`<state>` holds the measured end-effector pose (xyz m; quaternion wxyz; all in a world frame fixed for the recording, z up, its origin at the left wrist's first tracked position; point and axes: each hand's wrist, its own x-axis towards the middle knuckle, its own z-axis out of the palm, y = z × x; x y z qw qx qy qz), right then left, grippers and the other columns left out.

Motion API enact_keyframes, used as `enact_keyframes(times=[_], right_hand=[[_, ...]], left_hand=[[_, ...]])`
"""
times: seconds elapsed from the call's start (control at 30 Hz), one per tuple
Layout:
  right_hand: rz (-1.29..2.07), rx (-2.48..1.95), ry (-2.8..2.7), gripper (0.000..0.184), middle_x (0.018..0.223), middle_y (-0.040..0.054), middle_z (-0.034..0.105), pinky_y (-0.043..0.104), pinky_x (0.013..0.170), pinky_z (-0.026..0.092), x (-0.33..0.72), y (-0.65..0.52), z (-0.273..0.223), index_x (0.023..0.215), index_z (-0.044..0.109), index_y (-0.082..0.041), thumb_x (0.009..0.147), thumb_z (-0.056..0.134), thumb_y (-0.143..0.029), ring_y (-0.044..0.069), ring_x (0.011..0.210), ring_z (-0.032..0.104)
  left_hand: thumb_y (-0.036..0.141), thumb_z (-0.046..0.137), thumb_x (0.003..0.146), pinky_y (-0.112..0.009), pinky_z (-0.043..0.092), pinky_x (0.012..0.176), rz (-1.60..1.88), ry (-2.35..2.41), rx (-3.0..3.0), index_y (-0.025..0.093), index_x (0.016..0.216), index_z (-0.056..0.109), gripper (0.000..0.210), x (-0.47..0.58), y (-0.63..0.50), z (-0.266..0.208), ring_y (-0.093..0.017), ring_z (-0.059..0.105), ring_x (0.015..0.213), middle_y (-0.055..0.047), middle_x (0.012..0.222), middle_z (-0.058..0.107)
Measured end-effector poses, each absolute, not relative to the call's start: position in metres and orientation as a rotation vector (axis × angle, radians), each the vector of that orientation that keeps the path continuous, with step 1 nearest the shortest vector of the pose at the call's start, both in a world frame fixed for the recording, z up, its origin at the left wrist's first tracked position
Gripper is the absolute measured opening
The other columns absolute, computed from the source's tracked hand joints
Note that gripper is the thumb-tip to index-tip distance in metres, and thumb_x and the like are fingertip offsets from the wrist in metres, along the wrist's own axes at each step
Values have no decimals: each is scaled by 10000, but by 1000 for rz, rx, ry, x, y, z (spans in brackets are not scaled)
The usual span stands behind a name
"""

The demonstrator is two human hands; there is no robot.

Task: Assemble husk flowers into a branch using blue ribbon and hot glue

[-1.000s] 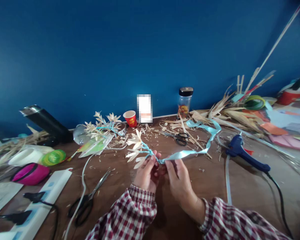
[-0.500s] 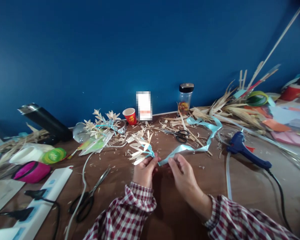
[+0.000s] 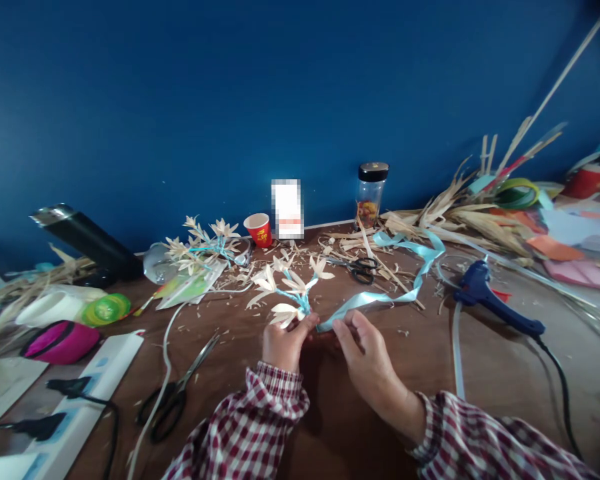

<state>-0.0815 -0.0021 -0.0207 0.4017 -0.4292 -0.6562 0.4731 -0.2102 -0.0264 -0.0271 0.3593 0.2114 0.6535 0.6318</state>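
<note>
My left hand point(image 3: 285, 343) is closed on the stem end of a spray of cream husk flowers point(image 3: 296, 283), whose stems are wrapped in light blue. The blooms fan out above the fingers. Between thumb and fingers, my right hand point(image 3: 367, 347) pinches a light blue satin ribbon point(image 3: 365, 297). The ribbon's near end reaches the flower stems beside my left fingertips; whether it is fastened there I cannot tell. Its long tail curls away to the right across the table. A second bunch of husk flowers point(image 3: 207, 245) lies farther back on the left.
Scissors point(image 3: 167, 397) lie at front left beside a white power strip point(image 3: 97, 387). More scissors point(image 3: 363, 269) lie among husk scraps behind the ribbon. A blue glue gun point(image 3: 495, 300) with its cord is at right. A red paper cup point(image 3: 259, 231) and a lidded jar point(image 3: 370, 197) stand by the wall.
The flower spray has turned in my left hand, so the separate blooms now spread apart and upward. My right hand has shifted slightly left and keeps its pinch on the ribbon.
</note>
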Motion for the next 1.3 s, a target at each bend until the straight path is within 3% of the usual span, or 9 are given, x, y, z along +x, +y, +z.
enact_keyframes(times=[0.3,0.53,0.87,1.17,1.3], right_hand=[[1185,-1078,-1693,253,604,-51,404,234,544,330,-79,-5,-18,669,392,-210,871,456,-348,110,560,368],[1172,-1093,-1717,246,605,-53,404,238,559,334,-79,-4,-18,680,403,-209,873,460,-349,109,562,369],[1280,-973,-1573,180,644,-33,437,232,567,382,-85,-7,-17,687,433,-213,846,478,-286,122,595,405],[1488,-870,-1457,122,765,6,581,276,660,477,-89,-5,-25,811,481,-211,754,588,-211,160,713,564],[1610,-875,-1294,173,736,8,604,283,649,491,-92,-2,-22,800,507,-202,706,642,-253,157,683,576]], left_hand=[[284,828,464,-204,462,457,1651,1493,435,136,636,643,293,-213,-25,-26,-93,550,451,12,537,650],[259,851,409,-212,491,469,1644,1418,315,132,662,604,376,-210,-26,-21,-96,572,457,9,536,644],[238,823,485,-209,447,463,1604,1415,330,150,666,596,303,-208,-26,-22,-88,549,449,18,537,628],[263,830,479,-186,428,428,1607,1290,271,148,621,577,312,-205,-27,-15,-56,488,404,49,490,565],[282,822,510,-181,432,422,1555,1256,263,141,671,672,262,-205,-27,-9,-66,516,458,-14,602,631]])
